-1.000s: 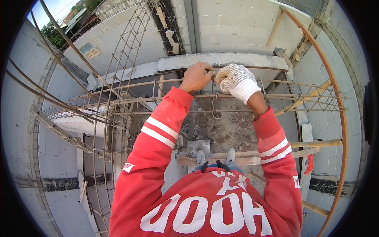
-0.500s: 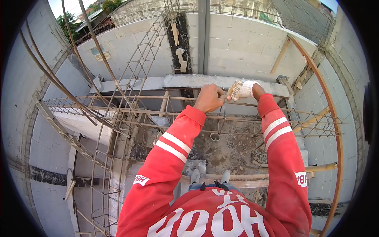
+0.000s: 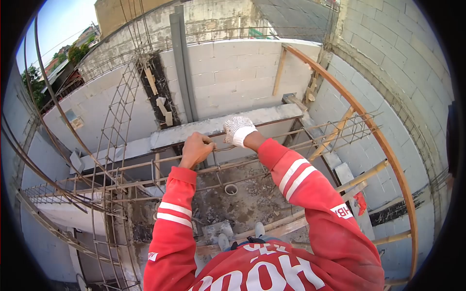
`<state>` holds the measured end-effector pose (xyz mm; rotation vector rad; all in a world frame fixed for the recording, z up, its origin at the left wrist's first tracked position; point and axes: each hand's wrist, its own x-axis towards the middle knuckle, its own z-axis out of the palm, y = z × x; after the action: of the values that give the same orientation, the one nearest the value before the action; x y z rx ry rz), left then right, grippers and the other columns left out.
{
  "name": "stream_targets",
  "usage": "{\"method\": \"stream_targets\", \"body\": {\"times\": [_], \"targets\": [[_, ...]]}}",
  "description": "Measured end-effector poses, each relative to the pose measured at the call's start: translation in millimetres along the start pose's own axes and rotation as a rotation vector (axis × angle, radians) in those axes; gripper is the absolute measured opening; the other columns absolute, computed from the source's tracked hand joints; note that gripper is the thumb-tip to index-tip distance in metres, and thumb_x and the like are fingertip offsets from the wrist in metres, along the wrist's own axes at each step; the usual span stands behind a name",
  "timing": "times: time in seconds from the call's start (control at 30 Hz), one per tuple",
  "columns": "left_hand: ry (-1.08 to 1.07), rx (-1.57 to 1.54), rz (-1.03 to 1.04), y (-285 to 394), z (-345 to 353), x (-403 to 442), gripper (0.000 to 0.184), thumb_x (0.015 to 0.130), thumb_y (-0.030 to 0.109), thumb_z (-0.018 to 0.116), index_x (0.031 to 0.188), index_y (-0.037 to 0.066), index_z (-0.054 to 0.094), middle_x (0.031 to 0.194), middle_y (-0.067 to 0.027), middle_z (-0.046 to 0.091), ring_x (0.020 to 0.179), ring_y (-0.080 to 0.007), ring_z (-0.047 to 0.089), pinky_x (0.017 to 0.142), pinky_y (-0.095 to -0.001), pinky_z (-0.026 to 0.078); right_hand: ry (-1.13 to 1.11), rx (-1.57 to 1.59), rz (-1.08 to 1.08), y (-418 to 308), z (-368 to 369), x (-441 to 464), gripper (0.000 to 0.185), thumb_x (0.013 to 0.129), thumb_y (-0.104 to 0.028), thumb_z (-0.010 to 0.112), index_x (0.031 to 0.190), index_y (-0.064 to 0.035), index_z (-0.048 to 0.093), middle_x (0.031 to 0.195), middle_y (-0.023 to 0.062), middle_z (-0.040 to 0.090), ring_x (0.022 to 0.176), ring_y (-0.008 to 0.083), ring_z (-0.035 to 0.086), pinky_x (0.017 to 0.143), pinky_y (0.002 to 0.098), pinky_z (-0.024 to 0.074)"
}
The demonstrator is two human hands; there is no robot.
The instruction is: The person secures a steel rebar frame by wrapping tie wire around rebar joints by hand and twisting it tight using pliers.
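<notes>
My bare left hand (image 3: 196, 149) is closed at the top bar of the horizontal rebar cage (image 3: 247, 164), beside a square stirrup (image 3: 217, 169). Its fingertips pinch something too small to make out. Just to the right and slightly higher, my right hand (image 3: 237, 131) wears a white dotted glove. Its fingers are curled closed near the same bar, and what they hold is hidden. A small gap separates the two hands.
A concrete ledge (image 3: 272, 115) runs behind the cage. Upright rebar (image 3: 114, 121) and long bent bars stand at left. An orange-brown beam (image 3: 383, 138) curves down the right. Below lie a rubble-strewn floor (image 3: 252, 194), a round pipe opening (image 3: 231, 189) and wooden poles (image 3: 361, 175).
The view has swung toward the right-hand wall, showing more sky and block wall. Both hands stay at the top bar, and my gloved hand has turned and sits higher than my bare one.
</notes>
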<state>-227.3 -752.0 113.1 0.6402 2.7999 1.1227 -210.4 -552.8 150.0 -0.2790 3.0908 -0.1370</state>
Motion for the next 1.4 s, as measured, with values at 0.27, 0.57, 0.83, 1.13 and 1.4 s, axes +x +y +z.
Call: {"method": "stream_targets", "body": {"times": [0.27,0.57,0.83,1.13,1.4], "targets": [[-0.035,0.006,0.057,-6,1,3,0.021,0.079,0.027,0.072,0.089,0.01,0.08,0.082,-0.0183,0.073,0.078,-0.0378,0.071,0.075,-0.042,0.056,-0.169,0.052,-0.1,-67,-53,-122,0.031,0.086,-0.03,0.068,0.102,-0.0045,0.076,0.096,0.022,0.074,0.092,0.0376,0.073,0.082,0.0471,0.0573],[0.047,-0.008,0.217,-2,1,-2,0.026,0.081,0.02,0.069,0.082,-0.006,0.073,0.059,-0.016,0.063,0.054,-0.0235,0.061,0.057,-0.0372,0.047,-0.06,0.213,0.057,-59,-8,-119,0.038,0.085,-0.036,0.063,0.092,-0.0002,0.075,0.095,0.0252,0.072,0.092,0.0389,0.072,0.083,0.0475,0.0573],[-0.068,-0.033,0.158,-15,3,11,0.024,0.084,0.02,0.068,0.087,-0.003,0.073,0.072,-0.025,0.065,0.064,-0.0343,0.064,0.065,-0.0405,0.049,-0.168,0.285,0.035,-35,3,-89,0.06,0.089,-0.05,0.058,0.126,-0.0043,0.066,0.126,0.0221,0.067,0.116,0.0383,0.064,0.1,0.0459,0.0503],[-0.096,-0.093,0.217,-16,-1,12,0.022,0.088,0.014,0.064,0.077,-0.005,0.07,0.057,-0.0007,0.054,0.051,-0.0096,0.049,0.05,-0.0292,0.039,-0.32,0.323,0.039,-46,-10,-74,0.041,0.078,-0.039,0.067,0.104,-0.009,0.075,0.104,0.0163,0.074,0.1,0.0343,0.07,0.087,0.0438,0.053],[-0.019,-0.097,0.165,-4,-1,5,0.027,0.081,0.022,0.065,0.082,-0.004,0.072,0.065,-0.0194,0.064,0.059,-0.0295,0.062,0.063,-0.037,0.049,0.407,-0.131,-0.091,-74,-29,-110,0.024,0.088,-0.034,0.064,0.089,-0.0123,0.073,0.084,0.0124,0.072,0.088,0.0356,0.069,0.085,0.0537,0.0466]]}}
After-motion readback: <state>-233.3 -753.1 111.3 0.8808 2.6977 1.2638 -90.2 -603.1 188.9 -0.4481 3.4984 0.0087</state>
